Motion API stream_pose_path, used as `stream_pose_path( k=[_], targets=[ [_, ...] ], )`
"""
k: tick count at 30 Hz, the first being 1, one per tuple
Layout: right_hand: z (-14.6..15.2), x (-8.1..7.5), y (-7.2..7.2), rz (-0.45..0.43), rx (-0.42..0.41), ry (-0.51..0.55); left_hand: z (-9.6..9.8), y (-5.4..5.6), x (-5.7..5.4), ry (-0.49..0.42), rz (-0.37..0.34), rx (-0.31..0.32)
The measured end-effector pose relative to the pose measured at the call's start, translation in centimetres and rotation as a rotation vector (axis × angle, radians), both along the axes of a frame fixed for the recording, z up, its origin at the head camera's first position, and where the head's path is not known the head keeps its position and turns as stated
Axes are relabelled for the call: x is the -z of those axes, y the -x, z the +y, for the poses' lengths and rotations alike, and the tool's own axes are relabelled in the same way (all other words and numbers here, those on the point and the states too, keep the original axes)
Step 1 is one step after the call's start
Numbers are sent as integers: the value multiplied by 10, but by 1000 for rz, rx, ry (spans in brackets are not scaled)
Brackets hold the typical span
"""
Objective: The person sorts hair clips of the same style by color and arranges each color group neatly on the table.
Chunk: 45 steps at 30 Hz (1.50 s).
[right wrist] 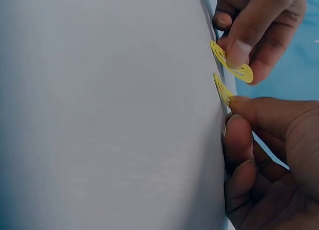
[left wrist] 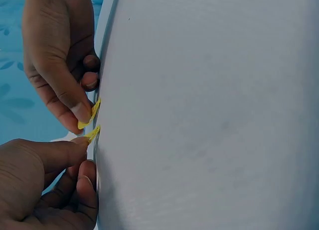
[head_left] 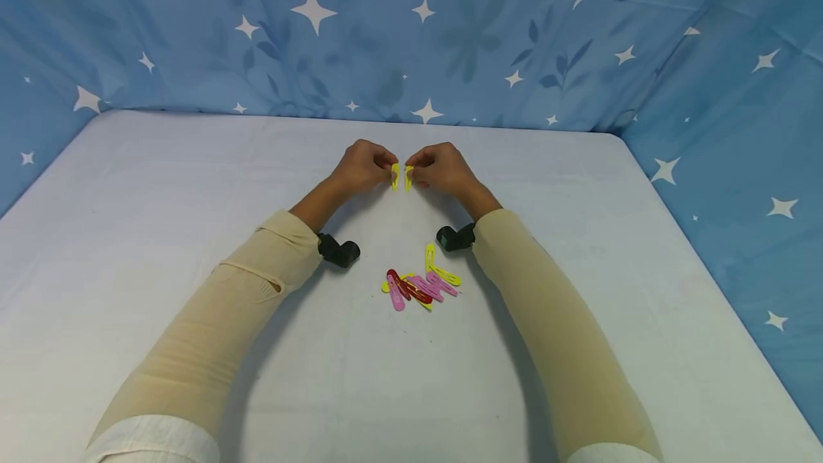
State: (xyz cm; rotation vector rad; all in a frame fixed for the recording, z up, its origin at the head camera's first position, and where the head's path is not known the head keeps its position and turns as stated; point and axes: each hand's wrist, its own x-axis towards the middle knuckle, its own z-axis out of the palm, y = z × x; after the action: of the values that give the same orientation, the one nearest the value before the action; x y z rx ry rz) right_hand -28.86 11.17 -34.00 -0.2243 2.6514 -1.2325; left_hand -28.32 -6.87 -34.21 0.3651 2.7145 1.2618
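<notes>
Between thumb and fingers, my left hand [head_left: 361, 165] pinches a yellow snap hair clip [head_left: 395, 176]. My right hand [head_left: 444, 167] pinches a second yellow snap hair clip [head_left: 408, 177] in the same way. The two clips stand side by side with a small gap, pointing down towards the table. In the right wrist view, the left hand's clip [right wrist: 244, 73] shows its rounded wide end and slotted middle; fingers partly cover the right hand's clip [right wrist: 222, 89]. Both clips also appear in the left wrist view, partly hidden by fingertips.
A loose pile of snap hair clips lies nearer on the white table [head_left: 360, 377]: pink clips [head_left: 395, 293], dark red clips [head_left: 416, 292] and yellow clips [head_left: 445, 275], some overlapping. A blue star-patterned curtain [head_left: 386, 41] hangs behind the table and along its right side.
</notes>
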Motion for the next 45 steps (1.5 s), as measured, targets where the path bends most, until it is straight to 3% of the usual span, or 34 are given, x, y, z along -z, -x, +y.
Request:
stream_pose_path(
  k=[8, 18, 25, 31, 45],
  targets=[
    [-3, 2, 6, -8, 8, -65, -3, 2, 1, 13, 5, 23],
    [-1, 3, 7, -9, 21, -68, -5, -2, 0, 42, 1, 38],
    [5, 3, 7, -18, 31, -41, -11, 2, 2, 43, -88, 115],
    [8, 1, 2, -26, 2, -39, -15, 5, 2, 72, -106, 172],
    [22, -8, -21, -102, -51, -30, -14, 4, 4, 88, -68, 193]
  ],
)
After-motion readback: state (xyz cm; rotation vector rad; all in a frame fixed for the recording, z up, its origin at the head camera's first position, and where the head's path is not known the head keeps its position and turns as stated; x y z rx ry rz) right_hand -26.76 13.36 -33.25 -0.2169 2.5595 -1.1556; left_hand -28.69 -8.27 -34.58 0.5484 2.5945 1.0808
